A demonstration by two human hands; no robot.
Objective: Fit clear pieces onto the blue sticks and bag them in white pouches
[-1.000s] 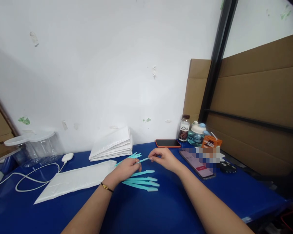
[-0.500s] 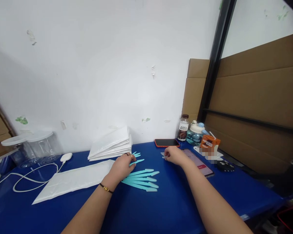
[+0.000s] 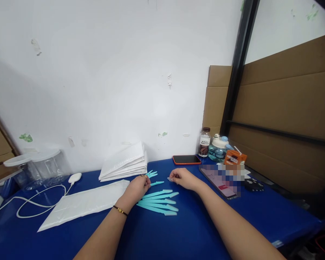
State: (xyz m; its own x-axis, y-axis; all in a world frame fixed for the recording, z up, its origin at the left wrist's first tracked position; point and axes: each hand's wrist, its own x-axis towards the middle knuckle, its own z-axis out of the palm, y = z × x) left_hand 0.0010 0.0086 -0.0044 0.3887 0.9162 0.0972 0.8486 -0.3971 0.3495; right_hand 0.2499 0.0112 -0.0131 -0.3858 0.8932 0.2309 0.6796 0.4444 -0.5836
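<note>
On the blue table [image 3: 151, 238], several turquoise blades with pale tips [image 3: 159, 202] lie fanned out just right of my left wrist. My left hand [image 3: 140, 187] pinches the handle end of a single turquoise blade [image 3: 157, 183], whose tip points right. Behind that hand, a few more turquoise pieces [image 3: 152, 174] lie beside the stack of white packets. My right hand [image 3: 180, 177] is closed, thumb and fingers together on a small clear piece [image 3: 169, 178], a short distance right of the single blade's tip.
A flat white packet [image 3: 83, 204] lies left of my left hand, with a packet stack [image 3: 124, 162] behind it. A red-edged phone [image 3: 186, 159], larger phone [image 3: 219, 182], bottle [image 3: 204, 142] and orange carton [image 3: 234, 159] stand or lie right. Clear jars [image 3: 47, 166] and white cable [image 3: 35, 206] are left.
My right hand has moved left, away from the larger phone and closer to my left hand, with the small clear piece at its fingertips. The view has shifted slightly.
</note>
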